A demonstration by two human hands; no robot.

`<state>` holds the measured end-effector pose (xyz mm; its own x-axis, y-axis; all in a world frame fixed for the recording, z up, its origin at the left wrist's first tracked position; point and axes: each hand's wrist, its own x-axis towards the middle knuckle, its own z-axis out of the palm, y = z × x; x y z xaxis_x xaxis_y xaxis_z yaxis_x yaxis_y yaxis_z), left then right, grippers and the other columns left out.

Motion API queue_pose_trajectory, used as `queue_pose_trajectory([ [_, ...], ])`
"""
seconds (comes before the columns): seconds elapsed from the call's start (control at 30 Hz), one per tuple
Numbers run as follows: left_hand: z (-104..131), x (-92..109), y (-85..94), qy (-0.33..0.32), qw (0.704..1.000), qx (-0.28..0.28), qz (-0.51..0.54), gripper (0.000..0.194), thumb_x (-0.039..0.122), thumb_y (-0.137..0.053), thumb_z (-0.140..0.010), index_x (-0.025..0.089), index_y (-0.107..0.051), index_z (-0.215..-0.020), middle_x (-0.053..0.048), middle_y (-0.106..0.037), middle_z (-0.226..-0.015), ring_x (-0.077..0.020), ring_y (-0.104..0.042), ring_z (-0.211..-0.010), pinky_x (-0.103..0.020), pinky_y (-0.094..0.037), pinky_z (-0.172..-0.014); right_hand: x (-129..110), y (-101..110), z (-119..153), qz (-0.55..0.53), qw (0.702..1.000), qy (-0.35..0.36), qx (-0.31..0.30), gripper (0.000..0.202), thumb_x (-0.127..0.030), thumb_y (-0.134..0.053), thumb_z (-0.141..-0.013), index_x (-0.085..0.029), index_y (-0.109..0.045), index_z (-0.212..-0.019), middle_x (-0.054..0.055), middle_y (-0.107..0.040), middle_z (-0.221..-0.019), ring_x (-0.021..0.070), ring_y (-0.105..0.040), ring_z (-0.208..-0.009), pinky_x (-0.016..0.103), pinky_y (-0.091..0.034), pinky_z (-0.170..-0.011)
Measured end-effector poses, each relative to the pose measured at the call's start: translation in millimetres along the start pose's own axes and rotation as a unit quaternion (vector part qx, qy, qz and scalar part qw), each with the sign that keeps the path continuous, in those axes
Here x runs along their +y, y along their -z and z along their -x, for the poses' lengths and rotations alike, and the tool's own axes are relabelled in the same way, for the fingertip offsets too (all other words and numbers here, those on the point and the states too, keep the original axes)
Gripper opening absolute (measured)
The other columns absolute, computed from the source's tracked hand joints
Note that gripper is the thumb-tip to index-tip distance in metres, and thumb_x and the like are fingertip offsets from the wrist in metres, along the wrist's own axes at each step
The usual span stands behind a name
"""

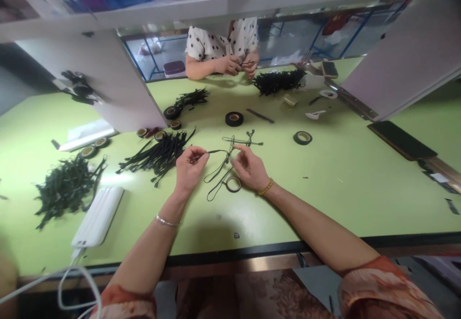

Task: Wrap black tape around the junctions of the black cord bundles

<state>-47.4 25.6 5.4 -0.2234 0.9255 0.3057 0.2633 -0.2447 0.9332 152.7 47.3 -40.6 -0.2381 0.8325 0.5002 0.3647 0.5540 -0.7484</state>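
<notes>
My left hand is closed in a pinch on a thin black cable, which runs right toward my other hand. My right hand reaches in from the right, index finger stretched out and thumb apart, its tips at several crossing looped cables. Whether those tips touch a cable is hard to see. Just below them lies a nearly used-up roll of black tape. More thin cables lie beyond my fingers. Left of my left hand is a bundle of black cables.
A second cable pile and a white power bank are at left. Black tape rolls lie ahead. Across the green table, a co-worker's hands work near other cables. A dark flat board lies right.
</notes>
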Motion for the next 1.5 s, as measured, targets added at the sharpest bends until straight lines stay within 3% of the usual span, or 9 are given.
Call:
queue_pose_trajectory([
  [0.23,6,5,-8.5,0.061,0.985,-0.012,0.162,0.02,0.028,-0.078,-0.068,0.017,-0.065,-0.079,0.003,-0.059,-0.065,-0.0063,-0.048,-0.054,-0.02,-0.039,-0.054,7,-4,-4,0.036,0.998,-0.002,-0.048,0.021,-0.032,-0.058,-0.091,-0.017,-0.068,-0.102,0.003,-0.061,-0.076,0.0154,-0.052,-0.065,0.03,-0.043,-0.062],
  [0.33,4,7,-7.2,0.098,0.973,-0.029,0.207,0.023,0.029,-0.079,-0.066,0.016,-0.064,-0.078,0.004,-0.057,-0.062,-0.006,-0.047,-0.052,-0.02,-0.037,-0.051,4,-2,-4,0.055,0.997,0.023,-0.041,0.031,-0.034,-0.061,-0.088,-0.016,-0.065,-0.114,0.004,-0.062,-0.077,0.0179,-0.053,-0.068,0.032,-0.045,-0.064],
  [0.43,2,12,-2.9,0.09,0.983,-0.028,0.157,0.021,0.028,-0.078,-0.065,0.016,-0.065,-0.077,0.003,-0.059,-0.064,-0.0065,-0.048,-0.054,-0.021,-0.039,-0.053,-2,2,-5,0.105,0.992,0.067,-0.024,0.052,-0.039,-0.065,-0.085,-0.014,-0.056,-0.129,0.007,-0.063,-0.086,0.0227,-0.055,-0.079,0.038,-0.047,-0.072],
  [0.57,3,20,3.1,0.056,0.998,-0.021,0.026,0.014,0.025,-0.075,-0.067,0.016,-0.068,-0.074,0.001,-0.062,-0.066,-0.0084,-0.051,-0.059,-0.022,-0.041,-0.057,-8,6,-5,0.165,0.983,0.074,-0.007,0.04,-0.039,-0.063,-0.088,-0.02,-0.061,-0.123,0.013,-0.062,-0.113,0.029,-0.054,-0.104,0.049,-0.045,-0.088],
  [0.73,8,22,-0.4,0.101,0.986,-0.104,0.078,0.017,0.029,-0.076,-0.068,0.015,-0.066,-0.071,0.003,-0.056,-0.057,-0.0065,-0.043,-0.05,-0.022,-0.034,-0.05,-26,5,-1,0.067,0.993,0.087,-0.042,0.02,-0.033,-0.056,-0.092,-0.019,-0.068,-0.101,0.007,-0.064,-0.082,0.0214,-0.056,-0.08,0.038,-0.047,-0.075],
  [0.87,11,20,-5.6,0.109,0.968,-0.137,0.181,0.031,0.039,-0.075,-0.073,0.016,-0.066,-0.093,0.001,-0.061,-0.067,-0.0078,-0.05,-0.054,-0.022,-0.04,-0.053,-42,3,4,-0.095,0.992,-0.04,-0.071,0.027,-0.042,-0.054,-0.093,-0.019,-0.06,-0.079,0.001,-0.06,-0.065,0.0136,-0.052,-0.057,0.029,-0.044,-0.057],
  [1.03,11,16,-8.6,0.122,0.966,-0.181,0.14,0.038,0.05,-0.069,-0.08,0.016,-0.068,-0.097,-0.007,-0.071,-0.089,-0.0145,-0.063,-0.081,-0.026,-0.048,-0.073,-45,4,1,-0.328,0.916,-0.225,-0.045,0.043,-0.059,-0.069,-0.078,-0.02,-0.051,-0.076,0.0,-0.065,-0.067,0.0096,-0.051,-0.052,0.023,-0.042,-0.047],
  [1.17,13,15,-9.5,0.135,0.944,-0.283,0.103,0.038,0.051,-0.068,-0.08,0.014,-0.072,-0.085,-0.006,-0.072,-0.079,-0.0146,-0.061,-0.072,-0.028,-0.048,-0.07,-40,6,-4,-0.383,0.888,-0.254,0.005,0.041,-0.052,-0.079,-0.069,-0.019,-0.056,-0.076,-0.001,-0.065,-0.068,0.0087,-0.054,-0.056,0.022,-0.045,-0.052],
  [1.5,7,5,-1.8,0.224,0.894,-0.337,0.19,0.029,0.035,-0.081,-0.069,0.013,-0.071,-0.085,-0.003,-0.066,-0.068,-0.0083,-0.054,-0.057,-0.021,-0.041,-0.055,-43,4,-4,-0.478,0.817,-0.321,0.028,0.03,-0.035,-0.08,-0.068,-0.018,-0.057,-0.078,-0.002,-0.065,-0.065,0.009,-0.056,-0.054,0.021,-0.047,-0.05],
])
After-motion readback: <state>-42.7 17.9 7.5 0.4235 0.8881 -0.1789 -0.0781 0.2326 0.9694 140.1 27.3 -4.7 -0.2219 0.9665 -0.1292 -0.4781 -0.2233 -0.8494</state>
